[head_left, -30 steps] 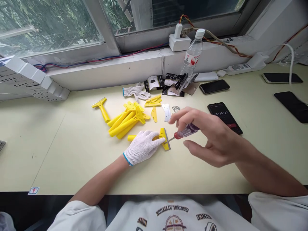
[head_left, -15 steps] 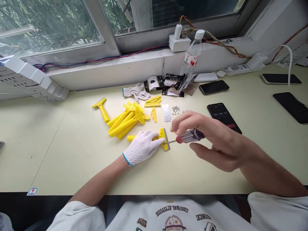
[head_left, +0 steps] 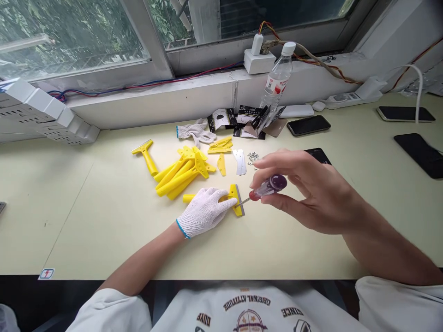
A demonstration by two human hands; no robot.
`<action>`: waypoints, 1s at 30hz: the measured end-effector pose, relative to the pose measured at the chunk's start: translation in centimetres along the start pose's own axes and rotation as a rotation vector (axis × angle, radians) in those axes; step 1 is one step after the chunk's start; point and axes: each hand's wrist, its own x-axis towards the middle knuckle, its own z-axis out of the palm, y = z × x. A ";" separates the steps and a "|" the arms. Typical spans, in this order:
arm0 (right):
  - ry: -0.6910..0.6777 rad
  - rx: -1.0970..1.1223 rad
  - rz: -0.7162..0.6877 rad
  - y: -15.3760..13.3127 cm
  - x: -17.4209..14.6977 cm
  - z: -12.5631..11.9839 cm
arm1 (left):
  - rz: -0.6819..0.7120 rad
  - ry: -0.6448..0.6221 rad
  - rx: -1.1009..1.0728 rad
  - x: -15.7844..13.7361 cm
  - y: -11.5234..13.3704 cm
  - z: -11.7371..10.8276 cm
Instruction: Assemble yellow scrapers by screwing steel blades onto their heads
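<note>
My left hand, in a white knitted glove, is closed over a yellow scraper and presses it to the table. The scraper's head, with a grey blade along its edge, points right. Bare, my right hand grips a screwdriver with a clear, red and dark purple handle between thumb and fingers. Its tip meets the scraper's head beside my gloved fingertips; the screw there is hidden. Beyond my left hand lies a pile of yellow scraper handles. Metal blades and small screws lie behind the scraper.
Yellow plates and a spare white glove lie farther back. Another scraper rests at left. Black packaging cards, a water bottle and a phone line the back. My right hand partly covers another phone.
My right hand has shifted slightly left and its fingers have closed in on the screwdriver handle, which is now tilted more upright. The left hand and scraper have stayed put.
</note>
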 end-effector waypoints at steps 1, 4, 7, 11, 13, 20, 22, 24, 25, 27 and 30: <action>0.006 0.043 0.019 -0.1 0.0 0.1 | 0.001 0.000 -0.011 0.0 0.0 0.0; 0.014 0.108 0.052 -0.5 -0.1 0.5 | 0.003 -0.002 -0.022 0.0 0.0 0.0; -0.020 -0.004 -0.015 -0.5 0.1 1.1 | 0.003 -0.002 0.000 0.0 0.1 0.1; 0.063 -0.322 -0.059 -0.1 0.4 1.5 | -0.004 0.019 0.008 -0.1 0.2 0.2; 0.073 -0.383 -0.059 0.0 0.4 1.3 | 0.002 0.029 0.006 -0.1 0.2 0.2; -0.035 -0.052 0.008 -0.2 -0.3 0.7 | 0.003 0.016 0.005 0.0 0.1 0.1; -0.055 -0.031 0.009 -0.5 -0.4 0.7 | 0.001 0.015 -0.007 -0.1 0.2 0.1; -0.071 -0.076 -0.031 -0.6 -0.3 0.8 | -0.004 0.015 -0.009 -0.1 0.2 0.1; -0.071 -0.115 -0.054 -0.6 -0.2 0.8 | -0.006 0.015 -0.007 -0.1 0.2 0.1; -0.038 -0.211 -0.092 -0.5 0.0 1.0 | -0.013 0.016 0.001 -0.2 0.2 0.3; 0.031 -0.315 -0.118 -0.1 0.2 1.1 | -0.014 0.027 0.005 -0.2 0.2 0.5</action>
